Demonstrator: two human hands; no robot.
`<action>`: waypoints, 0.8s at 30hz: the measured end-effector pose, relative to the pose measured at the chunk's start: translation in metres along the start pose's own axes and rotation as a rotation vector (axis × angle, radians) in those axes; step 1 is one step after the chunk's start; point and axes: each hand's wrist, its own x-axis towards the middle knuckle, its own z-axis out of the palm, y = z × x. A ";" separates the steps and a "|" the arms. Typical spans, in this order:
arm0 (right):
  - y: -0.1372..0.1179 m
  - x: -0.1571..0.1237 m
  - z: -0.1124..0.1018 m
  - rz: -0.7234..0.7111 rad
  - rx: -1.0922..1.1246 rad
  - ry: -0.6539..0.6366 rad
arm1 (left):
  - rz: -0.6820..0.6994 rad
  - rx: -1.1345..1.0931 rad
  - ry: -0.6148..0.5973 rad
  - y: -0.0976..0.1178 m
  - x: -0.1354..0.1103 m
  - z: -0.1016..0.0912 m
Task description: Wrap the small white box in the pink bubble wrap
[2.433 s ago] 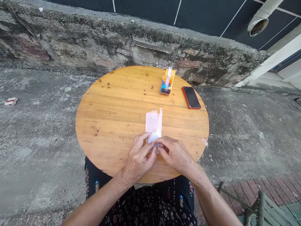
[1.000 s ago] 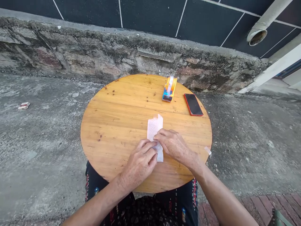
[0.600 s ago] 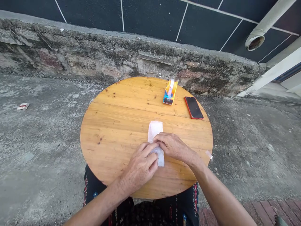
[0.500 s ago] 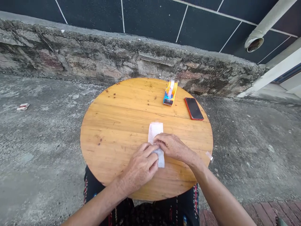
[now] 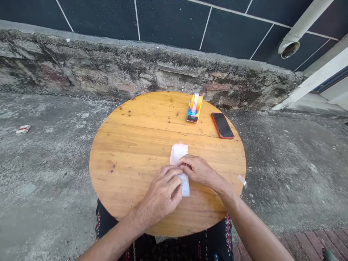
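Observation:
A narrow white tissue-like strip (image 5: 178, 152) lies lengthwise on the round wooden table (image 5: 130, 152), its upper part pinkish and its lower part bluish. Across its middle, my left hand (image 5: 164, 186) comes from the left with fingers curled and pinching the strip. My right hand (image 5: 197, 168) meets it from the right, thumb and fingertips closed on the same spot. The fingertips of both hands touch or nearly touch, and they hide the strip's centre.
Toward the far edge stands a yellow and blue tape dispenser (image 5: 194, 108). Right of it lies a phone (image 5: 223, 125) in a red case. A piece of clear tape (image 5: 241, 180) sticks to the table's right edge. Behind the table runs a stone ledge (image 5: 108, 70).
The view has shifted slightly. Both hands stay at the middle of the strip, with only small finger movement; the fingers of my left hand are a little straighter.

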 end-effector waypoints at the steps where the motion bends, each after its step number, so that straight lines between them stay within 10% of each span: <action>1: 0.001 0.000 0.000 -0.012 0.001 -0.002 | -0.008 -0.026 -0.012 -0.001 0.000 0.000; 24: -0.016 -0.047 -0.013 -0.078 0.032 0.030 | -0.063 -0.174 -0.085 -0.013 0.000 -0.001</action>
